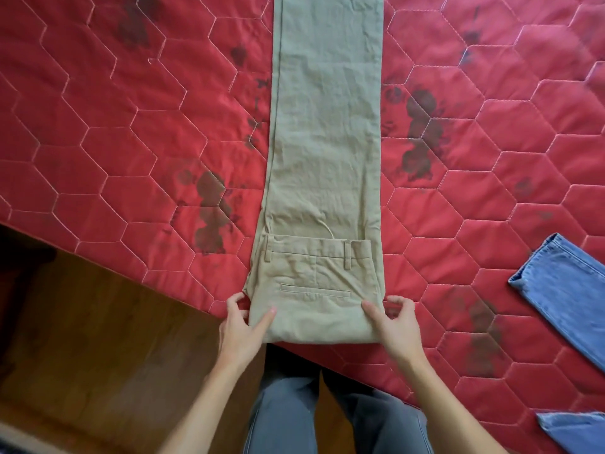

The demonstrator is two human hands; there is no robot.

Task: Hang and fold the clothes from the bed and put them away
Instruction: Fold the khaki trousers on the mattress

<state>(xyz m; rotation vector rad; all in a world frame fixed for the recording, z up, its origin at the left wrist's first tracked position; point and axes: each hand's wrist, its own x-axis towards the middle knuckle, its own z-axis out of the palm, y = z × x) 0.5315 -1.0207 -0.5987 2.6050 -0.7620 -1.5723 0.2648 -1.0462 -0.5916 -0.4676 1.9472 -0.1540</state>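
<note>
1. Your khaki trousers (327, 158) lie flat on the red quilted bed (131, 126). The legs are stacked into one strip, and the long axis runs straight away from you to the top of the view.
2. The waistband end is turned over onto the legs, back pocket up. That makes the near edge a rounded fold at the bed's corner, just in front of you.
3. Your left hand (240, 329) has the fold's left corner, thumb on top of the cloth and fingers (236, 301) curled in at the side, pinching it.
4. Your right hand (397, 326) mirrors that on the right corner, thumb over and fingers tucked at the edge, clamped on the cloth.
5. Both hands are equally near, and the rest of the trousers lies dead ahead of your fingers. I'd judge the next fold goes forward along that axis, with both corners kept level.
6. Blue jeans (563, 290) wait well off to your right, apart from the trousers.
</note>
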